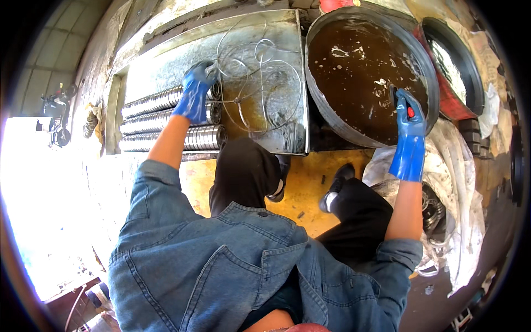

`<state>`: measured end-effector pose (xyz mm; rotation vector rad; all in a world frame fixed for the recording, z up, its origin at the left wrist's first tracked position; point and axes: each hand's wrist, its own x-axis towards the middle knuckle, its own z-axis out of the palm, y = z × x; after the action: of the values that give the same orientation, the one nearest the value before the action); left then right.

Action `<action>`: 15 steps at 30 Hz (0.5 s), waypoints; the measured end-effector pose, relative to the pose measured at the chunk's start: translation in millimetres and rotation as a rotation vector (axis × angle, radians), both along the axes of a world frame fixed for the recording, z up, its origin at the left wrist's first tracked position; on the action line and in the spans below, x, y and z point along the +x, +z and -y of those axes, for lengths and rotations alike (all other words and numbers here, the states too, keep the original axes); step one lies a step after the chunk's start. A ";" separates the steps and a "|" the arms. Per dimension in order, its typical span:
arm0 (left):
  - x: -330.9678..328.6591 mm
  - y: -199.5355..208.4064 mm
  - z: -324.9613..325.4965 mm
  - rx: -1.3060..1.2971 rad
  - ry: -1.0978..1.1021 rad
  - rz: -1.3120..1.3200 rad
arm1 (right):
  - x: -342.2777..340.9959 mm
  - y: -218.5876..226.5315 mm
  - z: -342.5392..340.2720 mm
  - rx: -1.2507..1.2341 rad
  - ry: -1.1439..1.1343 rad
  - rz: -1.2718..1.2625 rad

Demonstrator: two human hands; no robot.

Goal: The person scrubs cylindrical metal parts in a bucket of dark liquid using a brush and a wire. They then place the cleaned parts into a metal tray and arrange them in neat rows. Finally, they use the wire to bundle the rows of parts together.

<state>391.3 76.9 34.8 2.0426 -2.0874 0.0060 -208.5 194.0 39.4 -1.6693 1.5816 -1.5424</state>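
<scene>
My left hand (197,93), in a blue rubber glove, reaches over the right end of the farthest row of shiny metal rings (149,104). Its fingers are curled, and whatever they may hold is hidden. Two more rows of rings (171,140) lie nearer me, side by side in the metal tray (182,50). On the right, my gloved right hand (411,119) is closed round a small red-handled tool (410,112) with a dark end. It is over the near right part of a large round basin (316,94) of brown liquid.
Loops of thin wire (263,83) lie in the tray, right of the rings. A red-sided round tub (462,105) stands beyond the basin. At my right is a crumpled white sack (459,221) with dark ring-shaped parts (431,207). My legs are below the tray and basin.
</scene>
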 end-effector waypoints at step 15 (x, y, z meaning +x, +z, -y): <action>246.8 -168.9 -397.1 0.051 0.639 -0.233 | -3.1 -5.2 -2.5 0.092 0.007 -0.458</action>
<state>638.2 473.9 -134.1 2.5064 -1.2490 -0.1733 -211.5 196.5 34.2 -2.0736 1.8253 -1.1107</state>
